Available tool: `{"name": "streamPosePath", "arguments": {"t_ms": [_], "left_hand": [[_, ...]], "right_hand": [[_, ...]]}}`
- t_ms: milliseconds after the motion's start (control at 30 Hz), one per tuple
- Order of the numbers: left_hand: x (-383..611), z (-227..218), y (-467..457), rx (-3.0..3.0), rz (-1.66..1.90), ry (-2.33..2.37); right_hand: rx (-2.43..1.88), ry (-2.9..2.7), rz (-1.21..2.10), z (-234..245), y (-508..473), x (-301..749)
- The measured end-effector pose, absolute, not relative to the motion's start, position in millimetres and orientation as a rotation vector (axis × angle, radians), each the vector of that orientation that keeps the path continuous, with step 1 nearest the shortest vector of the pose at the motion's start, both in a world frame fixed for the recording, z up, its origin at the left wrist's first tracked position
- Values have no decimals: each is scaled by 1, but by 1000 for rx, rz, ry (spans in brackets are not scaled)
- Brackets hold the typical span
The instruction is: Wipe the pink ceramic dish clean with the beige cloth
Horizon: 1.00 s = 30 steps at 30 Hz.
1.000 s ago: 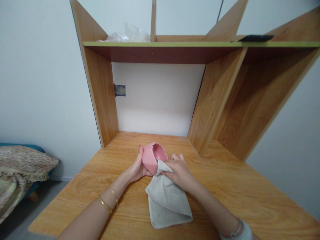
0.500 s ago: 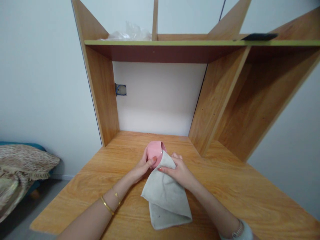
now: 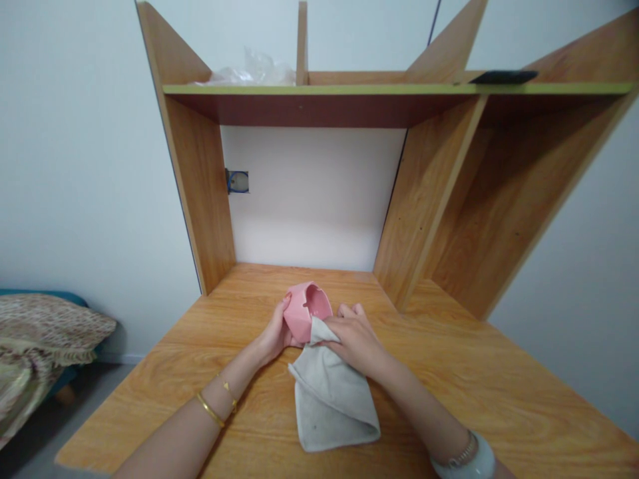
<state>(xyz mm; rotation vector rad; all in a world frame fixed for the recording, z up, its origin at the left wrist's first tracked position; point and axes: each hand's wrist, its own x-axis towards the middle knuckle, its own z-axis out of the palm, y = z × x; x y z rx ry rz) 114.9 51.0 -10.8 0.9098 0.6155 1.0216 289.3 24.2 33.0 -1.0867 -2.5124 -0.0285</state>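
Observation:
A pink ashtray-like cup (image 3: 299, 313) with faceted sides and notches in its rim is tilted, its hollow facing right and up. My left hand (image 3: 277, 332) is closed around its left side and underside. In my right hand (image 3: 352, 336) is a light grey cloth (image 3: 334, 406), pinched near its top. A corner of the cloth touches the cup's rim at the lower right; whether fingertips reach inside is hard to see. The rest of the cloth hangs down over the wooden desk (image 3: 224, 372).
A wooden shelf unit (image 3: 444, 199) rises at the back of the desk. Clear plastic wrapping (image 3: 254, 70) and a flat black object (image 3: 504, 77) lie on its upper shelf. An uncovered wall socket box (image 3: 238, 181) shows at back left. A patterned blanket (image 3: 44, 332) lies at far left.
The pink cup has turned so its hollow and notched rim now show. My right hand and the cloth corner have shifted at the rim. The whole view has moved slightly.

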Motion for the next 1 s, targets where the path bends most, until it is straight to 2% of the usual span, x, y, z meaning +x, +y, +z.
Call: {"name": "streamPosePath", "arguments": {"t_ms": [367,667,833,1000], "left_hand": [[111,-16,52,1027,795,407],[120,-11,39,1143,1095,443],[119,-9,42,1075,1144,460],[119,-12,47,1001,1129,481]], "right_hand": [[-1151,-2256,198,23,30,290],[-1119,-1957,500,20,30,285],[-1184,-2070,448,20,27,280],[-1175,-2269,253,23,27,283]]}}
